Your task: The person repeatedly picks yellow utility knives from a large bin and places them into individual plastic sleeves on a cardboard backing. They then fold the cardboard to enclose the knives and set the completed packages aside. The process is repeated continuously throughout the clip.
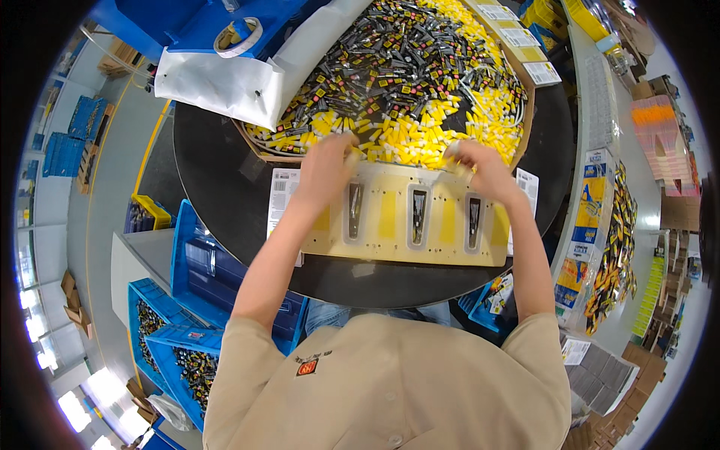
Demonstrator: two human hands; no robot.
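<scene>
A cream and yellow slotted plate lies on the round black table in front of me. Three clear-edged slots in it hold dark tubes, such as the tube in the middle one. My left hand is closed above the plate's far left corner; what its fingers hold is blurred. Over the far right corner my right hand has its fingers curled together at the yellow caps, and I cannot make out what is in them. Beyond both hands spreads a heap of small black tubes with yellow caps.
Printed white cards stick out beside the plate. A roll of tape sits on a blue bin at the back left, above white sheeting. Blue crates stand lower left. A bench with packed goods runs along the right.
</scene>
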